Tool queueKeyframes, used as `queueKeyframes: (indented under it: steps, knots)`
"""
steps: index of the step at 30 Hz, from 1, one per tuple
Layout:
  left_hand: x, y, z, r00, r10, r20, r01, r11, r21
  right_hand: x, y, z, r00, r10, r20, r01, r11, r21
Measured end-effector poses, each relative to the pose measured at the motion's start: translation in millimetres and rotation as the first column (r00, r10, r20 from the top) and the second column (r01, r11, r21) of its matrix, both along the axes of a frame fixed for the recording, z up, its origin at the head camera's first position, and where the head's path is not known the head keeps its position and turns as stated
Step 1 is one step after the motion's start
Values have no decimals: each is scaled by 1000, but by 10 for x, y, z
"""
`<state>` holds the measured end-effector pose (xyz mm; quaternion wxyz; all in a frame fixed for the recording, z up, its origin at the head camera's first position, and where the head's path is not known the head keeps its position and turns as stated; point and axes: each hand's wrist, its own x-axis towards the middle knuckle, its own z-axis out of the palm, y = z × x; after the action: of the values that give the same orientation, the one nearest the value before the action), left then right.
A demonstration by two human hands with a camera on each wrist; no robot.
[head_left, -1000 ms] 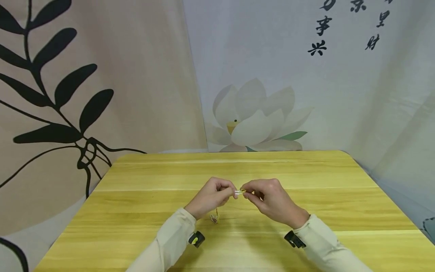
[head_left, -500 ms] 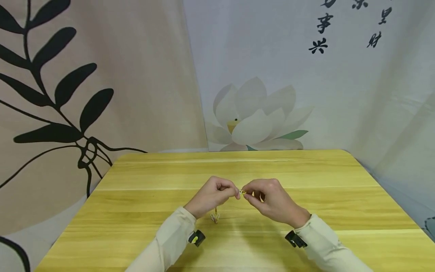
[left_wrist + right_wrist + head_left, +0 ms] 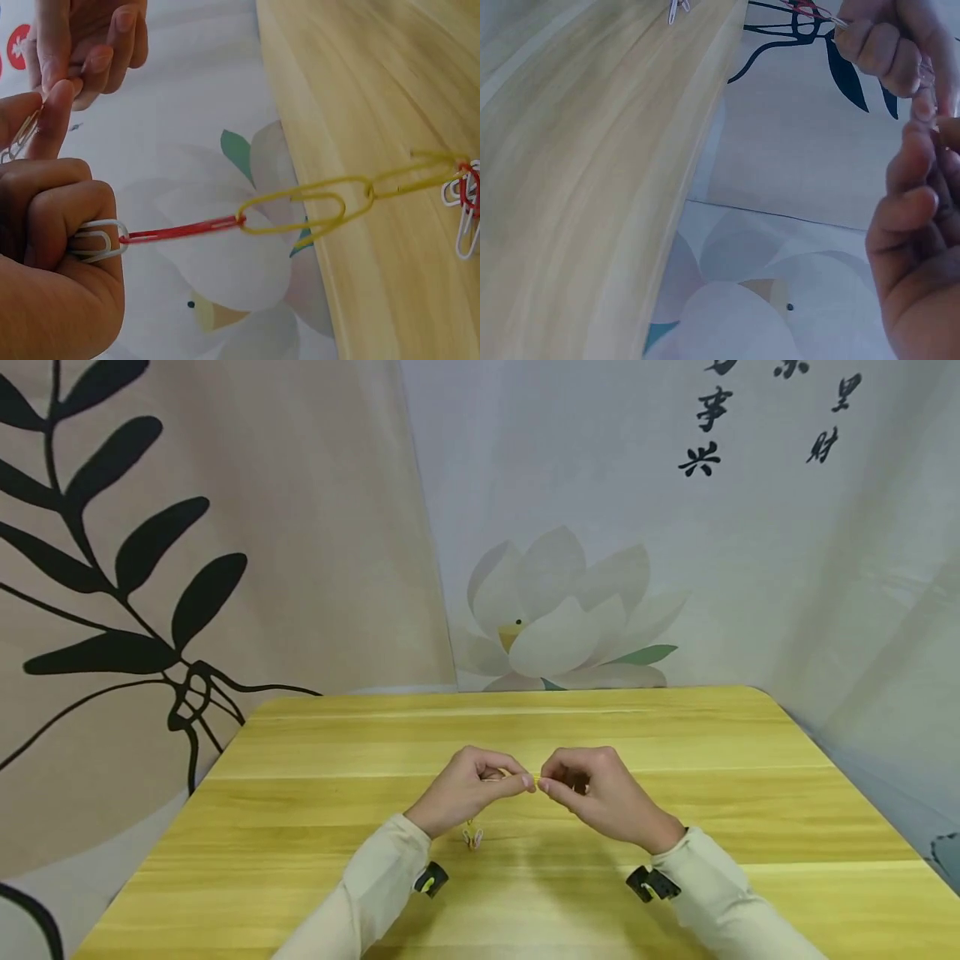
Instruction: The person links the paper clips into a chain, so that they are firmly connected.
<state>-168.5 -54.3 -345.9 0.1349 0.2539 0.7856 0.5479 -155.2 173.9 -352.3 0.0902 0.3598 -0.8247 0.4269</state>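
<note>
My left hand [image 3: 476, 785] grips a chain of paper clips, with a white paper clip [image 3: 105, 240] coming out of its curled fingers. A red paper clip [image 3: 180, 230], a yellow paper clip [image 3: 307, 202] and a second yellow paper clip [image 3: 416, 176] hang from it in turn. Several white and red clips [image 3: 469, 199] bunch at the chain's lower end. Between the left thumb and forefinger, another pale paper clip [image 3: 26, 133] is pinched. Opposite it, my right hand [image 3: 603, 793] pinches a small yellow paper clip [image 3: 537, 780], mostly hidden by the fingertips. Both hands' fingertips nearly touch.
A wood-grain table [image 3: 360, 735] lies beneath the hands. Behind it hangs a cloth backdrop [image 3: 337, 527] printed with leaves, a lotus and characters. Black wrist cameras sit on both sleeves.
The hands have drawn slightly closer together, and the clips between the fingertips have become mostly covered. The hanging chain end swings slightly. Both hands keep their pinch.
</note>
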Motion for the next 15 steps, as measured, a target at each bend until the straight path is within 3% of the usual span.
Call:
queueKeyframes:
  steps: [4, 8, 12, 15]
  knots:
    - [13, 8, 43, 999, 39, -23, -39, 999, 33, -31, -4, -58, 993, 39, 108, -38, 999, -4]
    - [17, 31, 107, 998, 56, -41, -53, 995, 85, -66, -80, -129, 977, 79, 199, -94, 994, 64]
    - [14, 83, 169, 998, 40, -44, -34, 993, 116, -107, -239, -188, 948, 159, 275, -192, 976, 99]
    - [25, 120, 214, 999, 34, -42, -28, 990, 137, -120, -364, -240, 908, 240, 342, -277, 959, 65]
